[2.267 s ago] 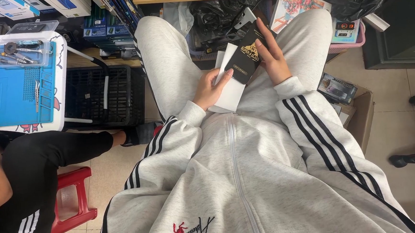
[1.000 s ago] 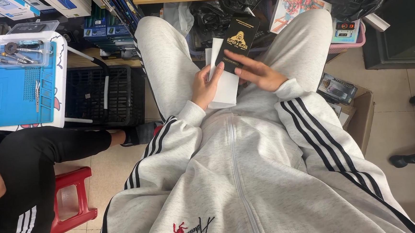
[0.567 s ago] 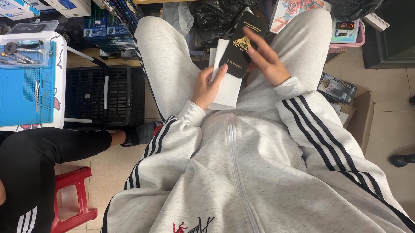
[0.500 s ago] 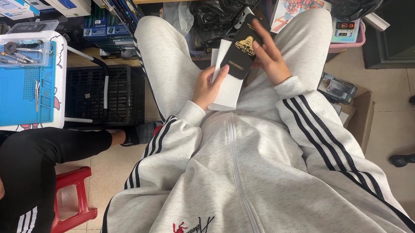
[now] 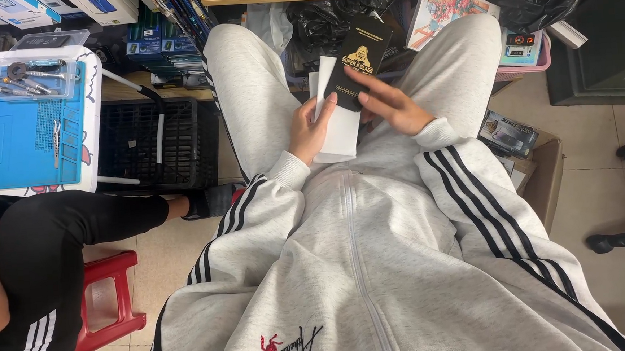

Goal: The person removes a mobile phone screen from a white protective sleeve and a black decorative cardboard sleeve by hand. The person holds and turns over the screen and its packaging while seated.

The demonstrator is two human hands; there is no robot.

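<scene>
While my left hand [image 5: 310,129] pinches the white sleeve [image 5: 339,134] over my lap, my right hand's [image 5: 388,106] fingers close on the black packet [image 5: 357,61]; it seems light, stiff, slick, fragile, best gripped by its edges.

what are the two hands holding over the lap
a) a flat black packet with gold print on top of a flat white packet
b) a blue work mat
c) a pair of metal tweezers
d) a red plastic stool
a: the left hand and the right hand hold a flat black packet with gold print that lies over a flat white packet, above the grey-trousered lap.
</scene>
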